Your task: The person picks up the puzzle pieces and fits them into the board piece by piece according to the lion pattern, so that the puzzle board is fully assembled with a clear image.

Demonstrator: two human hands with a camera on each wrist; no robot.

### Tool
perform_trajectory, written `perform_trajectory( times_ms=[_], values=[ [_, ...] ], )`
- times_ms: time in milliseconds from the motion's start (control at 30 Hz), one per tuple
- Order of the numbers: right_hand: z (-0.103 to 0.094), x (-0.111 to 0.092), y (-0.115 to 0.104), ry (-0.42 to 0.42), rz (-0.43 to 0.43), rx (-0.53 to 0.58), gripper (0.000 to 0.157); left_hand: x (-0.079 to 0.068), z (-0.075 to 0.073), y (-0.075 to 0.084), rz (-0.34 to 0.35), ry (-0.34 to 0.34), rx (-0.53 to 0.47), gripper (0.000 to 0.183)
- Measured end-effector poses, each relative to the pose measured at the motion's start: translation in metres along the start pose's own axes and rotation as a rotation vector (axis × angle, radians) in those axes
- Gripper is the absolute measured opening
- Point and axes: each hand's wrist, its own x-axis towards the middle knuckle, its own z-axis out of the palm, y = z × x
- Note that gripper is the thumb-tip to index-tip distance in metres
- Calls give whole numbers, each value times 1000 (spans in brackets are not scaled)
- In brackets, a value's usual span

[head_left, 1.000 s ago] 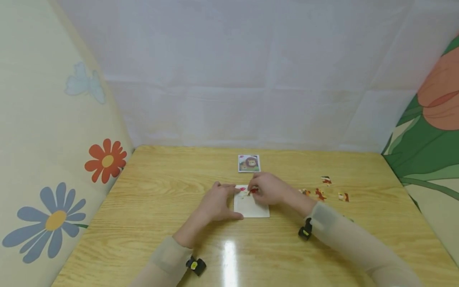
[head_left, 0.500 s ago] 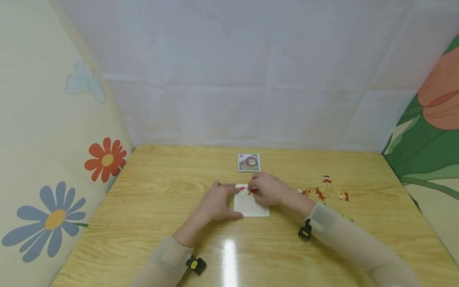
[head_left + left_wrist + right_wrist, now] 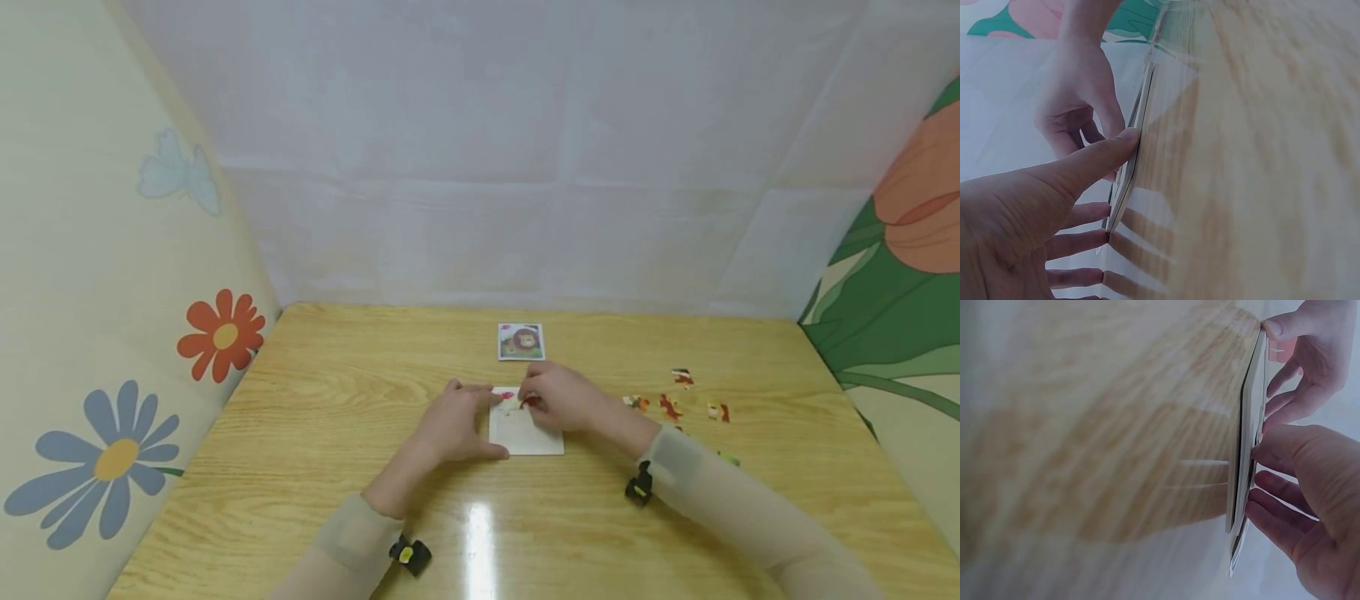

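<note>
A small white puzzle board (image 3: pixel 531 437) lies on the wooden table in front of the person. My left hand (image 3: pixel 452 425) rests at its left side with fingers spread, the thumb (image 3: pixel 1124 134) touching its edge. At the board's upper part, my right hand (image 3: pixel 567 397) pinches a dark red jigsaw puzzle piece (image 3: pixel 529 402), mostly covered by the fingers. Pale pieces with a pink patch (image 3: pixel 507 396) sit in the board's upper left corner. In the right wrist view the right hand (image 3: pixel 1310 494) has its fingertips on the board's surface.
Behind the board lies a square picture card (image 3: pixel 521 342) showing a lion. Several loose puzzle pieces (image 3: pixel 670 407) are scattered on the table to the right, one of them green (image 3: pixel 728 458). A white cloth (image 3: pixel 510 242) hangs along the table's back edge.
Both hands stay in nearly the same place. The right fingers shift very slightly over the dark red puzzle piece; board, card and loose pieces stay put.
</note>
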Motion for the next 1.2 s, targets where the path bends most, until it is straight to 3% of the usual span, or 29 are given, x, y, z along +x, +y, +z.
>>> perform_trajectory(
  times_ms=[800,1033,1200],
  values=[
    [-5,2,1,-4,10,62,14,0,-2,2,-8,-2,6,86],
    [-5,0,9,-11,-7,122,15,-1,-4,3,-11,-9,38,83],
    [-18,-7,21,-32,49,179,18,-1,-4,4,-40,-19,29,84]
  ],
)
